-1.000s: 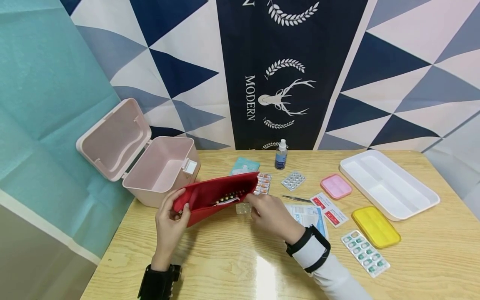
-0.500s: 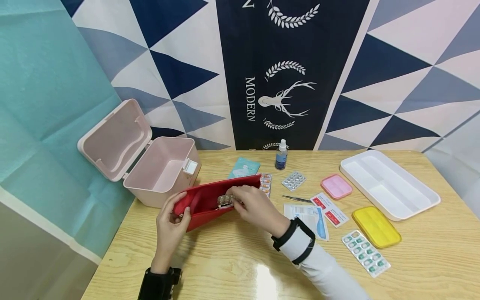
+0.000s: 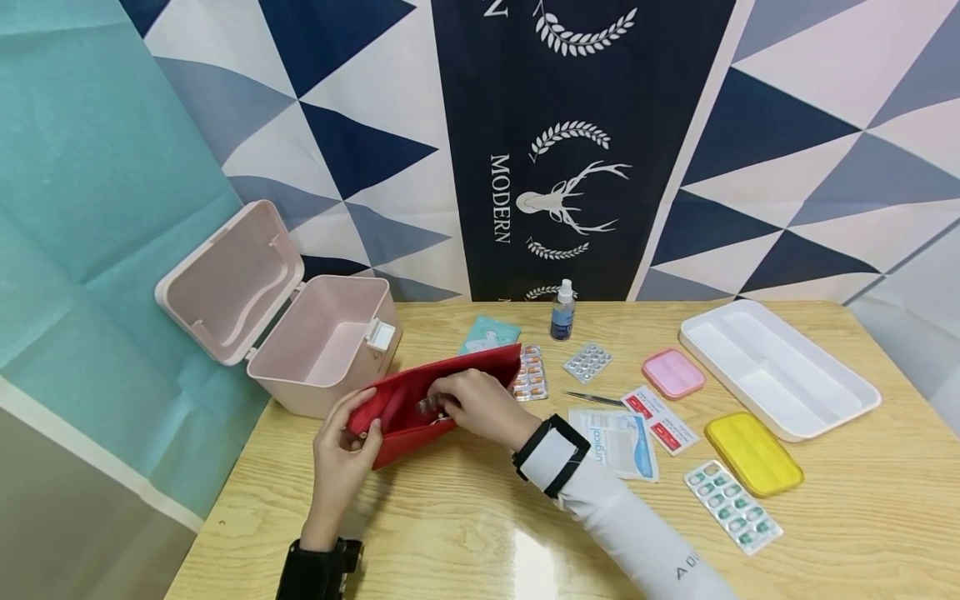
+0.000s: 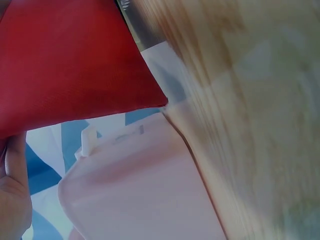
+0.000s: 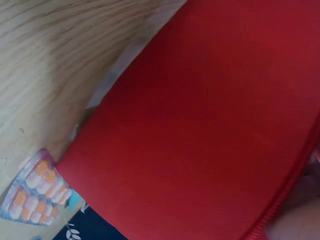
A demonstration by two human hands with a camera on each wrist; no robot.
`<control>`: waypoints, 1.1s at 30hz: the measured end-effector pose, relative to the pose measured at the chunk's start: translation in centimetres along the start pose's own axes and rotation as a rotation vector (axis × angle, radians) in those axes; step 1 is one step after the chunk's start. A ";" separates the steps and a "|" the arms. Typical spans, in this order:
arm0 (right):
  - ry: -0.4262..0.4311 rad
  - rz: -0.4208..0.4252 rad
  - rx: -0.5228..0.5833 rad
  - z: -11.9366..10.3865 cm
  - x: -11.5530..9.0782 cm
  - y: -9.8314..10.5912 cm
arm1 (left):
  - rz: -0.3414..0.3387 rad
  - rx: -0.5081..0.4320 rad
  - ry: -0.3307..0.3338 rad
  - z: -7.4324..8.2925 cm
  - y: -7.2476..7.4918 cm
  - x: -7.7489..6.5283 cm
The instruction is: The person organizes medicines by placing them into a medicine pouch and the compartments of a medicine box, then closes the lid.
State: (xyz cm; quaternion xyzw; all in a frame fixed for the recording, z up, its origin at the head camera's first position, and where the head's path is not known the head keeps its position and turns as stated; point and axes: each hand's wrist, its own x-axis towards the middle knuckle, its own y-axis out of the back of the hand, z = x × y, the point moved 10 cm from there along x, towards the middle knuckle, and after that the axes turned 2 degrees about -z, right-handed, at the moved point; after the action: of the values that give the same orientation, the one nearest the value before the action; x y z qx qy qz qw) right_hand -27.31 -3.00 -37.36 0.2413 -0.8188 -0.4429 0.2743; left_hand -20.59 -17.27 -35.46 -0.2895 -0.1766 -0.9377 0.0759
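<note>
A red zip pouch (image 3: 401, 446) is held above the table, its mouth spread toward the head view. My left hand (image 3: 339, 458) grips its left end, thumb on the near side. Inside the mouth, my right hand (image 3: 480, 402) pinches a small clear blister pack (image 3: 430, 405); its fingertips are partly hidden by the pouch's near wall. The right wrist view is mostly filled by the pouch's outer side (image 5: 200, 110), with its zipper edge at lower right. In the left wrist view the pouch corner (image 4: 75, 65) hangs close to the pink box (image 4: 145, 185).
The lidded pink box (image 3: 322, 333) stands open behind the left hand. Around the right arm lie orange capsules (image 3: 529, 373), a silver blister pack (image 3: 588, 362), tweezers (image 3: 592, 398), a surgical packet (image 3: 615, 442), green capsules (image 3: 732, 507), yellow (image 3: 752, 454) and pink cases (image 3: 672, 373). A white tray (image 3: 780, 367) sits right, a spray bottle (image 3: 562, 310) behind.
My right hand has moved left from the pouch's right end into its mouth, carrying the clear blister pack off the table. The left hand keeps its grip on the pouch.
</note>
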 end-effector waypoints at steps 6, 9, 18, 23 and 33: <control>0.019 -0.103 0.015 0.3 0.4 -1.6 | -0.001 -0.001 -0.005 -0.1 0.0 -0.2; 0.018 -0.159 0.022 0.3 0.7 -2.3 | 0.001 -0.008 -0.012 0.0 0.0 -0.2; -0.018 -0.291 0.024 0.5 1.1 -4.0 | 0.012 -0.015 -0.034 0.2 0.0 -0.3; -0.038 -0.339 0.023 0.8 1.0 -4.7 | 0.014 -0.019 -0.024 0.0 0.1 -0.3; 0.029 -0.188 0.030 0.3 0.1 -2.1 | 0.009 -0.003 -0.028 0.2 0.1 -0.2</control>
State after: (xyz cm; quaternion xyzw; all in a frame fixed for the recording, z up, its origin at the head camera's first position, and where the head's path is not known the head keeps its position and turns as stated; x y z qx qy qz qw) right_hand -27.23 -3.91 -39.26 0.3277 -0.7950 -0.4508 0.2396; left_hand -20.34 -17.29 -35.40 -0.3036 -0.1750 -0.9334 0.0774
